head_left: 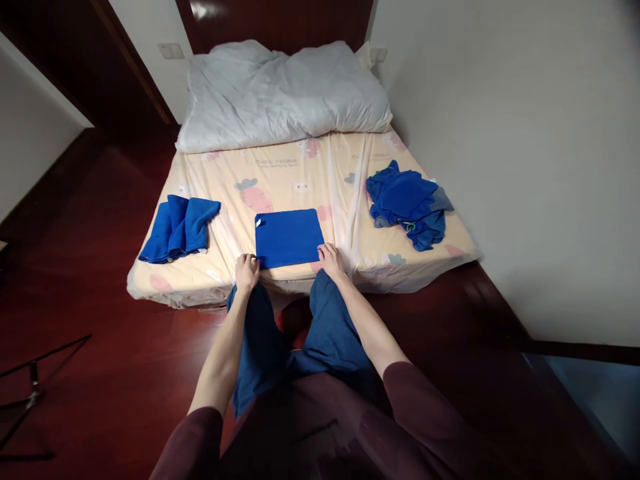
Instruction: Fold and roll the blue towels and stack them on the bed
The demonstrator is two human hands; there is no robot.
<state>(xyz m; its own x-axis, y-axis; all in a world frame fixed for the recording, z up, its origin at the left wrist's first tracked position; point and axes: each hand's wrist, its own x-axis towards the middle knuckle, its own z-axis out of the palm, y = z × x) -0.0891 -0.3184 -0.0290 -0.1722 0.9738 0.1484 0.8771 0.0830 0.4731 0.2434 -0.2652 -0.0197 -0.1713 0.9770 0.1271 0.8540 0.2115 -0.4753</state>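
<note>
A flat blue cloth (289,238) lies spread as a near rectangle on the bed close to its front edge, with a small white tag at its far left corner. My left hand (247,272) is closed at the near left corner, its fingers curled on the edge. At the near right corner, my right hand (331,259) pinches the cloth's edge. To the left sits a stack of folded blue cloths (177,228). A loose heap of crumpled blue cloths (407,200) rests on the right side of the bed.
The bed (225,180) has a pale sheet with a strawberry print under thin clear film. A bulky grey-white quilt (285,93) lies across its head end. A wall (510,167) stands close on the right. Black stand legs (33,387) reach over the dark red floor at left.
</note>
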